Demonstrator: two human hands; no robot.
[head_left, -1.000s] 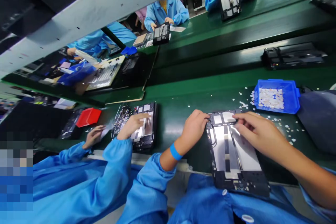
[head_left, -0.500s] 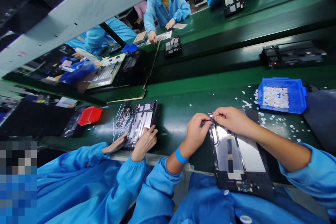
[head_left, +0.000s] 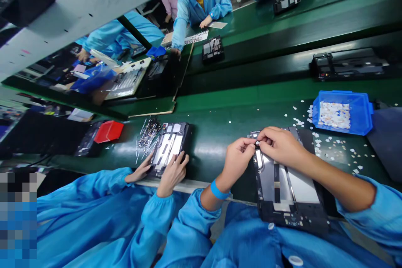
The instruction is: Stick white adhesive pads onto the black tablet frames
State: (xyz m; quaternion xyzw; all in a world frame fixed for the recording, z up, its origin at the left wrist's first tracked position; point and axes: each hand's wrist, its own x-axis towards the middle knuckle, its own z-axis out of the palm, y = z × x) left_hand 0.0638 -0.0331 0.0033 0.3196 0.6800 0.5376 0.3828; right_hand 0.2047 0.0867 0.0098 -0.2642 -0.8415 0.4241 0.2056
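Above the green worktop (head_left: 204,130), left hand (head_left: 237,159) and right hand (head_left: 281,144) curl inward over the device (head_left: 301,186), fingers pinching a tiny part (head_left: 258,143).

Device (head_left: 303,184) lies on counter (head_left: 210,134); bin (head_left: 361,113) behind it, right, chips (head_left: 334,115) inside; second device (head_left: 171,144) left, rods (head_left: 147,136) left of that.

Red tray (head_left: 109,131), pile of thin strips (head_left: 147,137), pale flat sheet (head_left: 218,25)
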